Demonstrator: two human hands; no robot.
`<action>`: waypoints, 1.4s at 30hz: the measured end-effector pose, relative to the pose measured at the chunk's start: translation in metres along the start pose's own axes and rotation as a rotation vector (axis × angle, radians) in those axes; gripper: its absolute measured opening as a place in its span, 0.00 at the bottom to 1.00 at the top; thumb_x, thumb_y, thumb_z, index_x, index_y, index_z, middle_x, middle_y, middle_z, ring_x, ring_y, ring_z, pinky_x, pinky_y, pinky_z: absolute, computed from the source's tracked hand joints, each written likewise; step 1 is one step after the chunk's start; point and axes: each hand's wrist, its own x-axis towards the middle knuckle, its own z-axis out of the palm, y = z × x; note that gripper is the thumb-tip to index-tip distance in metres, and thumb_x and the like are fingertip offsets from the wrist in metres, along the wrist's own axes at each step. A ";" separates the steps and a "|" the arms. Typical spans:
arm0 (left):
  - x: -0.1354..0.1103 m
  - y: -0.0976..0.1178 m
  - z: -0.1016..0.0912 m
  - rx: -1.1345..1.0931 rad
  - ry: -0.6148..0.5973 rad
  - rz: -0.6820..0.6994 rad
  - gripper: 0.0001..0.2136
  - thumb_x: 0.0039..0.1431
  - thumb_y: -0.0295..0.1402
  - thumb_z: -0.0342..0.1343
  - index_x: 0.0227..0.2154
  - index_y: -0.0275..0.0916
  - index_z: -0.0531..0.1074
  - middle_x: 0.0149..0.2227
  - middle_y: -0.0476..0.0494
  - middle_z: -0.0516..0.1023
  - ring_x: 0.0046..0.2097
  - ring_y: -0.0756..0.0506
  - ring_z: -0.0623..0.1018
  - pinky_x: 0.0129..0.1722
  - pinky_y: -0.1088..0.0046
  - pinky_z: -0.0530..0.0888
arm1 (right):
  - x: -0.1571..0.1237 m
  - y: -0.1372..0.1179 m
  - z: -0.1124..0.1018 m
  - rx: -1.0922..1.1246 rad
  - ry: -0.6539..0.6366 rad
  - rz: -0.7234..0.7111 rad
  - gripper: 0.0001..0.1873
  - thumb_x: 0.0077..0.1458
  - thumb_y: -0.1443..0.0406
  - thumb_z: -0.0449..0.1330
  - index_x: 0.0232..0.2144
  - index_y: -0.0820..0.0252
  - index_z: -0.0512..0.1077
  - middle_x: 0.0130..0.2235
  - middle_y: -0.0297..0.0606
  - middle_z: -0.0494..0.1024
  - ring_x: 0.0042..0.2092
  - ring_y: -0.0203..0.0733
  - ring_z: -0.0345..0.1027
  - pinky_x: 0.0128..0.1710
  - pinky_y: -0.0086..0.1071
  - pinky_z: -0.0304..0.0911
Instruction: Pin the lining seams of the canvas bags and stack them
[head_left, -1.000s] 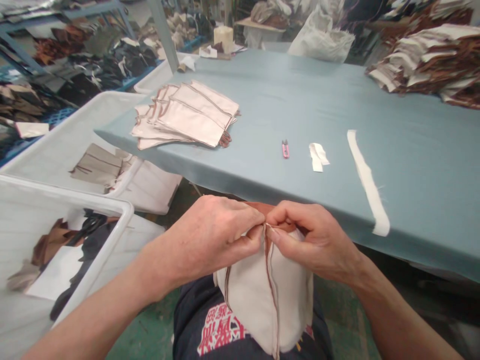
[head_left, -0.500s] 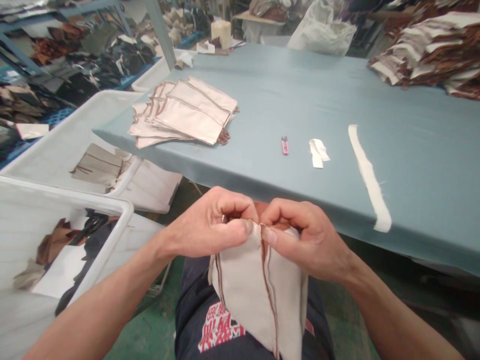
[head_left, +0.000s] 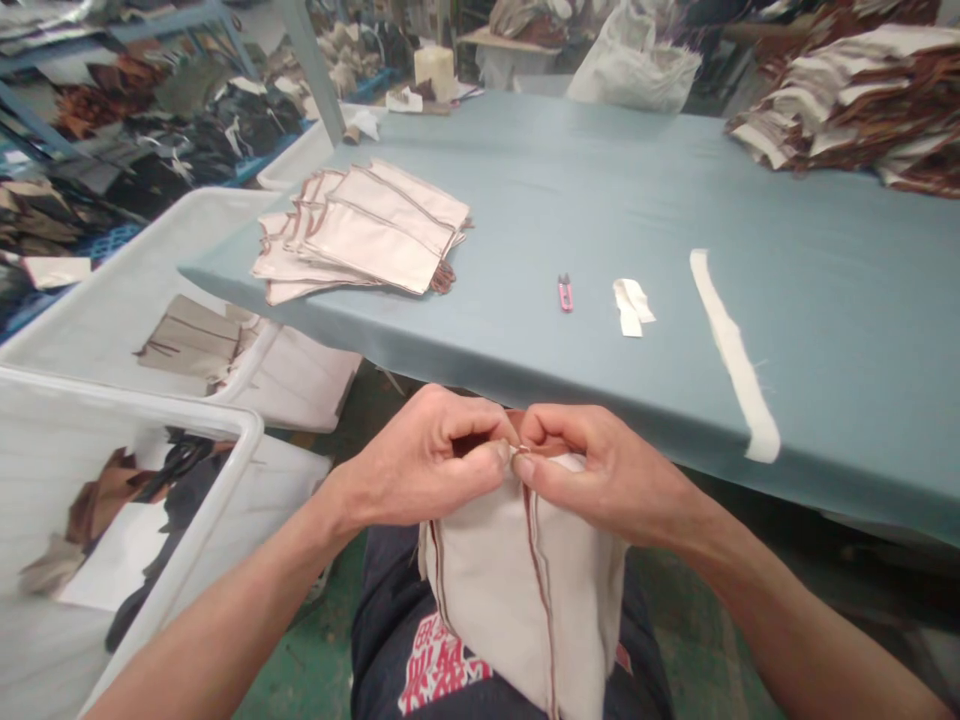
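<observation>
A cream fabric piece (head_left: pixel 487 570) with brown-edged seams hangs over my lap, in front of the table's near edge. My left hand (head_left: pixel 442 450) pinches its top edge between thumb and fingers, just left of the middle seam. Right beside it, my right hand (head_left: pixel 592 460) grips the same edge, the two thumb tips almost touching at the seam. Some brown material shows behind the fingers. What lies between the fingertips is mostly hidden.
On the blue-green table (head_left: pixel 510 330) lie pink thread snips (head_left: pixel 565 293), a small cream scrap (head_left: pixel 634 306), a long cream strip (head_left: pixel 739 360) and stacked cream pieces (head_left: pixel 375 230). A brown-and-cream pile (head_left: pixel 847 110) sits far right. White bins (head_left: pixel 251 420) stand at left.
Both hands keep their pinch on the fabric piece, and the thumb tips have drawn closer together at the seam. The view has shifted slightly.
</observation>
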 end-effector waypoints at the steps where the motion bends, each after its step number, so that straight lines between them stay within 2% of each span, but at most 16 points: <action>1: -0.002 0.000 0.002 0.022 0.010 -0.008 0.10 0.56 0.26 0.49 0.23 0.34 0.72 0.22 0.52 0.70 0.25 0.54 0.67 0.26 0.80 0.63 | -0.001 0.000 0.000 -0.026 0.009 0.001 0.10 0.53 0.60 0.57 0.24 0.58 0.64 0.23 0.28 0.63 0.27 0.32 0.54 0.24 0.25 0.50; 4: -0.009 0.002 0.008 0.096 0.041 -0.011 0.11 0.61 0.27 0.47 0.23 0.35 0.70 0.23 0.53 0.69 0.26 0.53 0.67 0.29 0.78 0.63 | -0.004 -0.003 0.001 -0.106 0.026 0.001 0.10 0.53 0.61 0.57 0.24 0.58 0.65 0.23 0.29 0.66 0.27 0.33 0.57 0.25 0.26 0.50; 6: -0.013 0.003 0.010 0.081 0.044 -0.025 0.12 0.64 0.30 0.50 0.24 0.36 0.68 0.23 0.54 0.67 0.27 0.53 0.65 0.29 0.78 0.62 | -0.007 -0.005 0.001 -0.144 0.031 -0.008 0.08 0.53 0.63 0.58 0.24 0.58 0.66 0.23 0.29 0.68 0.27 0.33 0.58 0.26 0.27 0.50; 9: -0.017 -0.001 0.010 -0.099 -0.007 -0.090 0.14 0.64 0.36 0.58 0.24 0.36 0.66 0.25 0.54 0.66 0.27 0.54 0.63 0.27 0.79 0.60 | -0.011 -0.007 0.000 -0.172 0.040 -0.060 0.10 0.56 0.62 0.60 0.24 0.58 0.67 0.23 0.28 0.68 0.27 0.32 0.57 0.26 0.27 0.49; 11: -0.019 -0.005 0.009 -0.234 -0.050 -0.129 0.16 0.64 0.40 0.59 0.25 0.36 0.66 0.26 0.53 0.67 0.27 0.53 0.63 0.27 0.79 0.61 | -0.012 -0.007 -0.002 -0.140 0.011 -0.101 0.13 0.58 0.60 0.61 0.25 0.58 0.67 0.24 0.27 0.69 0.27 0.32 0.57 0.26 0.27 0.50; 14: -0.022 -0.007 0.007 -0.312 -0.088 -0.156 0.17 0.65 0.42 0.59 0.26 0.35 0.68 0.28 0.51 0.68 0.29 0.52 0.65 0.28 0.78 0.63 | -0.015 -0.007 -0.005 -0.044 -0.067 -0.123 0.08 0.58 0.63 0.63 0.28 0.59 0.70 0.28 0.27 0.74 0.29 0.32 0.62 0.28 0.25 0.56; 17: -0.024 -0.004 0.006 -0.228 -0.085 -0.124 0.14 0.66 0.38 0.57 0.26 0.35 0.69 0.27 0.51 0.69 0.29 0.52 0.66 0.28 0.79 0.64 | -0.019 -0.007 -0.006 -0.036 -0.067 -0.138 0.04 0.58 0.66 0.61 0.30 0.58 0.71 0.31 0.28 0.77 0.31 0.32 0.67 0.31 0.26 0.60; 23: -0.022 0.007 0.007 0.073 -0.041 -0.053 0.08 0.64 0.27 0.54 0.28 0.36 0.73 0.25 0.52 0.71 0.27 0.53 0.67 0.28 0.79 0.63 | -0.024 0.000 -0.002 -0.131 0.084 -0.279 0.05 0.61 0.67 0.61 0.31 0.57 0.69 0.31 0.29 0.80 0.31 0.33 0.71 0.32 0.26 0.62; 25: -0.021 0.008 0.007 0.099 -0.041 -0.044 0.09 0.65 0.28 0.54 0.29 0.36 0.74 0.26 0.51 0.74 0.27 0.53 0.69 0.29 0.79 0.65 | -0.023 0.003 -0.002 -0.171 0.145 -0.341 0.04 0.60 0.69 0.61 0.33 0.58 0.70 0.32 0.30 0.80 0.31 0.33 0.73 0.33 0.26 0.64; 28: -0.021 0.008 0.006 0.088 -0.030 -0.033 0.10 0.67 0.30 0.54 0.29 0.36 0.75 0.28 0.49 0.77 0.30 0.52 0.73 0.33 0.78 0.68 | -0.021 0.005 -0.005 -0.317 0.256 -0.523 0.03 0.62 0.69 0.60 0.34 0.58 0.72 0.33 0.34 0.82 0.33 0.36 0.74 0.36 0.29 0.66; 31: -0.020 0.006 0.006 0.073 -0.005 -0.050 0.11 0.68 0.32 0.55 0.29 0.36 0.75 0.29 0.49 0.76 0.31 0.51 0.74 0.34 0.78 0.68 | -0.019 0.005 -0.007 -0.482 0.309 -0.681 0.10 0.66 0.69 0.58 0.32 0.58 0.75 0.32 0.36 0.84 0.34 0.38 0.75 0.38 0.32 0.68; 34: -0.019 0.005 0.007 0.054 0.003 -0.063 0.11 0.68 0.32 0.55 0.29 0.36 0.75 0.29 0.49 0.77 0.32 0.51 0.74 0.34 0.78 0.68 | -0.019 0.004 -0.008 -0.607 0.342 -0.730 0.14 0.68 0.69 0.57 0.29 0.58 0.77 0.32 0.37 0.85 0.35 0.40 0.77 0.40 0.34 0.69; 36: -0.019 0.003 0.007 0.027 0.001 -0.071 0.11 0.68 0.32 0.55 0.29 0.36 0.76 0.29 0.49 0.77 0.32 0.51 0.74 0.34 0.78 0.68 | -0.018 0.005 -0.009 -0.638 0.343 -0.737 0.16 0.68 0.69 0.57 0.28 0.59 0.77 0.33 0.37 0.85 0.35 0.41 0.78 0.40 0.34 0.69; 42: -0.020 -0.003 0.008 -0.044 -0.030 -0.132 0.14 0.69 0.37 0.55 0.29 0.35 0.76 0.29 0.47 0.76 0.32 0.50 0.73 0.32 0.76 0.67 | -0.018 0.008 -0.013 -0.657 0.227 -0.721 0.17 0.69 0.69 0.55 0.29 0.59 0.78 0.34 0.38 0.85 0.35 0.41 0.78 0.40 0.36 0.67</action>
